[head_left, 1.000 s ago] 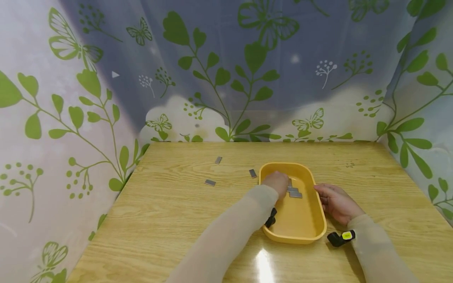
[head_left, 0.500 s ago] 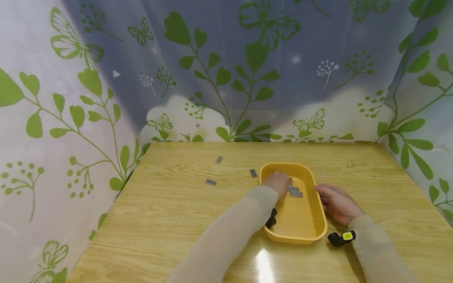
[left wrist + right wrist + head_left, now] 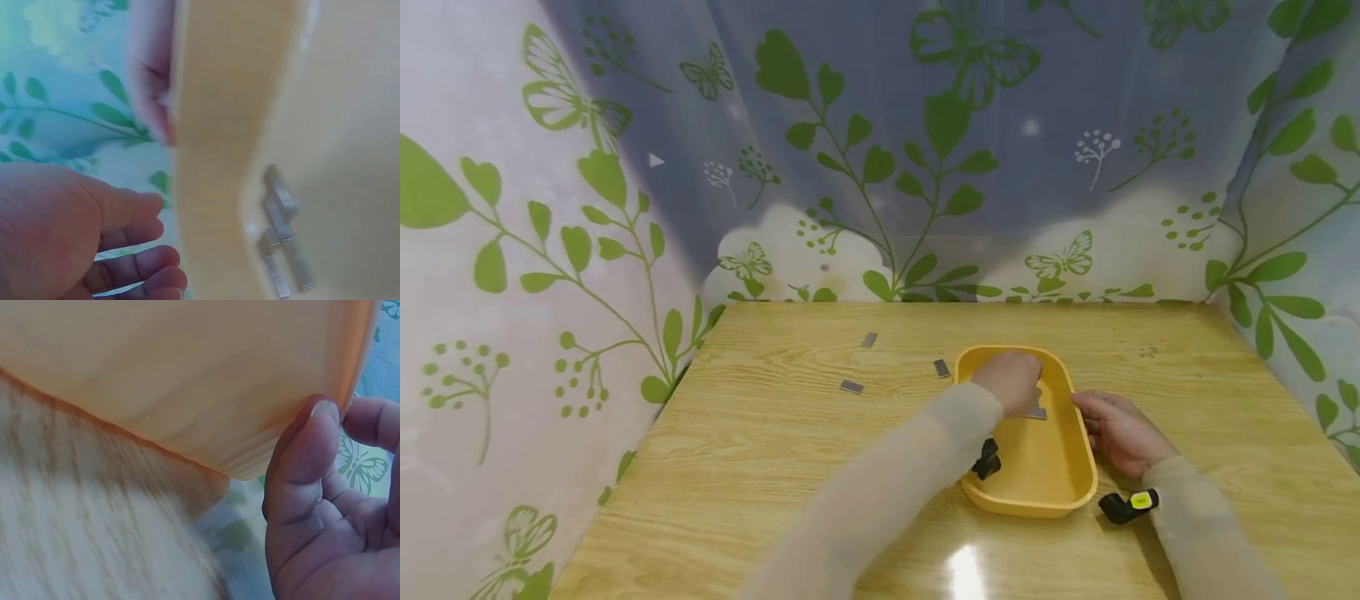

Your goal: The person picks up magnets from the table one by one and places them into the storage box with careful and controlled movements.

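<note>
A yellow plastic tub [image 3: 1037, 475] stands on the wooden table, with several small grey metal blocks [image 3: 290, 250] on its floor. My left hand [image 3: 1011, 382] reaches inside over those blocks and hides most of them in the head view. In the left wrist view, the left hand [image 3: 69, 237] has loosely bent fingers with nothing between them. My right hand [image 3: 1122, 432] is at the tub's right side. Its thumb [image 3: 319, 434] presses the wall near the rim while a finger lies at the rim's edge, so the hand pinches it there.
Three more grey blocks lie on the table [image 3: 760, 467] left of the tub: one at the back [image 3: 869, 340], one nearer [image 3: 852, 387], one close to the tub [image 3: 942, 368]. A leaf-and-butterfly backdrop [image 3: 850, 167] rises behind and at both sides.
My left hand has shifted to the right inside the tub and now covers more of the blocks. The right hand stays at the rim. The head view has shifted slightly.
</note>
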Motion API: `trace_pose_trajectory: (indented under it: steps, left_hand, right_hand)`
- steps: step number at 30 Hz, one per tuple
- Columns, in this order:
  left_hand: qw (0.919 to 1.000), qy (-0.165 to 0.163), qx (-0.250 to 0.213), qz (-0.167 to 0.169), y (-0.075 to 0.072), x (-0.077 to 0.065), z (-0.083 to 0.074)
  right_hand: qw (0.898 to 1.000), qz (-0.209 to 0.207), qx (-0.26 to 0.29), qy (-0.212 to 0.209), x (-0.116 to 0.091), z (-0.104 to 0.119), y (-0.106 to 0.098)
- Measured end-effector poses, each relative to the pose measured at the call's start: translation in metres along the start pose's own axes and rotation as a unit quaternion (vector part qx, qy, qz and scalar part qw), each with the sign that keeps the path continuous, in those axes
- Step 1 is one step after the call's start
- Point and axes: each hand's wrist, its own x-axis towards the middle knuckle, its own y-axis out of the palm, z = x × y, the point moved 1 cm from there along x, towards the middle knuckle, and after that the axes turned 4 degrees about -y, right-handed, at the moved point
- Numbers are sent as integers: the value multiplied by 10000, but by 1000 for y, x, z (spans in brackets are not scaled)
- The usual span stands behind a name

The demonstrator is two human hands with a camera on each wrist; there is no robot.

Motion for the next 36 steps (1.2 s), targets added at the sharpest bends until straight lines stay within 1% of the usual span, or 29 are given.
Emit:
trace_pose_trajectory:
  steps: [3, 6, 10, 12, 14, 16, 19, 21, 23, 25, 27, 29, 33, 36]
  left_hand:
    - [9998, 112, -34, -173, -19, -8, 0]
    - [9992, 89, -110, -367, -36, -15, 8]
    - [9971, 14, -405, -648, -52, -24, 29]
    - [9948, -73, -631, -797, -55, -27, 43]
    - [9919, -220, -887, -885, -55, -29, 59]
    - [9880, -399, -1185, -909, -51, -29, 76]
    - [9839, -709, -1420, -824, -39, -27, 103]
    - [9821, -961, -1455, -717, -28, -25, 123]
    - [9808, -1206, -1404, -609, -15, -21, 138]
    - [9805, -1361, -1334, -488, -4, -17, 151]
    - [9821, -1376, -1222, -415, 5, -12, 160]
    - [9844, -1258, -1182, -334, 12, -8, 165]
    - [9901, -923, -1046, -161, 23, 0, 167]
    - [9911, -854, -1012, -93, 32, 5, 167]
  right_hand:
    - [10000, -13, -64, 16, 0, 0, 1]
    - [9999, 30, -97, -31, -1, 1, 0]
    - [9998, 113, -135, -134, -3, 4, -1]
    - [9996, 177, -159, -182, -3, 5, -2]
    - [9993, 258, -160, -225, -3, 5, -2]
    - [9990, 346, -130, -249, -2, 6, -2]
    - [9987, 430, 19, -278, -3, 5, 0]
    - [9984, 476, 136, -269, -3, 4, 2]
    - [9981, 535, 218, -229, -5, 2, 1]
    - [9978, 591, 226, -198, -7, 1, 2]
    - [9975, 641, 218, -182, -8, 0, 2]
    - [9976, 650, 153, -203, -8, 0, 2]
    - [9979, 605, -21, -245, -9, 3, 1]
    - [9982, 534, -188, -182, -9, 7, 1]
